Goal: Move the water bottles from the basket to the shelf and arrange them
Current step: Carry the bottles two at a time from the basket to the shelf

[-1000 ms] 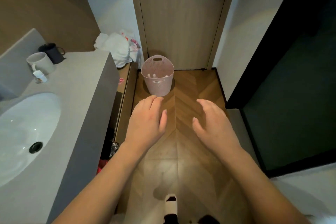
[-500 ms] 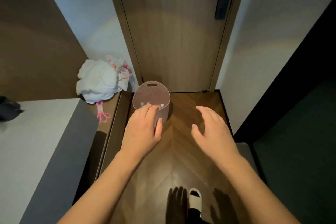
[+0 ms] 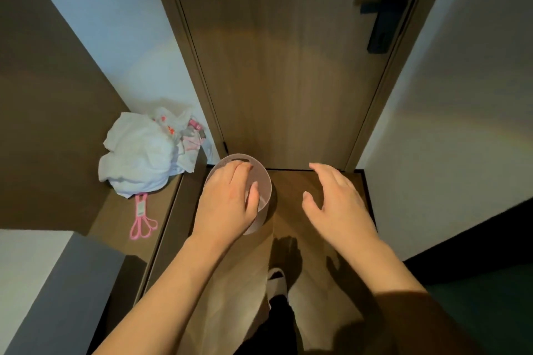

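Now reaching stage: left hand (image 3: 227, 204) hovering over basket (image 3: 265, 181), fingers loose, grasping nothing; right hand (image 3: 337, 204) spread beside it, empty. Next: dipping in, gripping bottle; bottles hidden.

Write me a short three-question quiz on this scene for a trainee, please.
1. True or false: the left hand is over the basket.
2. What does the right hand hold? A) a bottle B) nothing C) the door handle
3. Which pink item lies on the ledge left of the basket?

Key: 1 true; 2 B; 3 the scissors.
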`<state>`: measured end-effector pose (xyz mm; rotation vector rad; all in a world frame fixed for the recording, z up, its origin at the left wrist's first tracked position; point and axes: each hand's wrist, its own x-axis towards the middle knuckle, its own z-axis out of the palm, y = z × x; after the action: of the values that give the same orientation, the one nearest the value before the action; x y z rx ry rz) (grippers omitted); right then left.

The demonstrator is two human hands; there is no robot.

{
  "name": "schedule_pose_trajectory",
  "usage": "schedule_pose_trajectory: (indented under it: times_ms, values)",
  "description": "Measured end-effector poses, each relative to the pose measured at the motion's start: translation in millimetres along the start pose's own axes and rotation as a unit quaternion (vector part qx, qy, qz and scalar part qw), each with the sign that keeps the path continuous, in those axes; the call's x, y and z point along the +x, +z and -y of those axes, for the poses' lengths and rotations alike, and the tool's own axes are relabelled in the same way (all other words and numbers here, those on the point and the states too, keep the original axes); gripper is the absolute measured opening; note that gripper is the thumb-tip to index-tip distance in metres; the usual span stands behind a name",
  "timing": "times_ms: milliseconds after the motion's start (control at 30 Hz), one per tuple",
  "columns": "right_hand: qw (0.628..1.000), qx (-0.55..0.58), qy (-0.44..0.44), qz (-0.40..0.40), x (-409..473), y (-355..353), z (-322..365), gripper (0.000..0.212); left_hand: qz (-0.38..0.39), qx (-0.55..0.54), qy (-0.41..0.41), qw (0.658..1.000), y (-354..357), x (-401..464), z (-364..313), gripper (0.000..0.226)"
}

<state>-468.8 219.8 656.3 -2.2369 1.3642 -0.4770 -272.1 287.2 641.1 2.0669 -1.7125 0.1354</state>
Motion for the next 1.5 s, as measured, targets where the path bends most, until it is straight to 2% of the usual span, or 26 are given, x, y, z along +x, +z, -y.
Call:
schedule_pose_trajectory:
  times_ms: [167,300,500,833,933,1067,1300,1500]
  values:
    - [1.000,-0.012,-0.004,0.008,107,-5,-9,0.053,0.012,-0.003,-0.018,1.000,31,102,34,0.035]
    - [0.999,0.016,-0.023,-0.033,184,-7,-19,0.050,0.016,-0.002,-0.026,1.000,53,179,47,0.036]
    - [0.999,0.028,-0.016,0.016,286,-3,-47,0.051,0.029,0.006,-0.045,0.999,92,261,57,0.035]
    - [0.987,0.044,-0.083,0.133,457,2,-66,0.056,0.026,0.057,-0.165,0.984,126,361,68,0.038]
    - [0.976,-0.001,-0.131,0.175,491,11,-53,0.057,0.007,0.066,-0.215,0.974,125,373,78,0.037]
    - [0.959,-0.006,-0.191,0.210,516,34,-25,0.057,-0.001,0.085,-0.274,0.958,121,366,102,0.037]
    - [0.925,-0.013,-0.284,0.253,527,90,29,0.054,-0.065,0.083,-0.378,0.920,112,330,150,0.034]
    - [0.885,-0.024,-0.353,0.302,540,134,52,0.054,-0.051,0.066,-0.464,0.882,130,300,182,0.032]
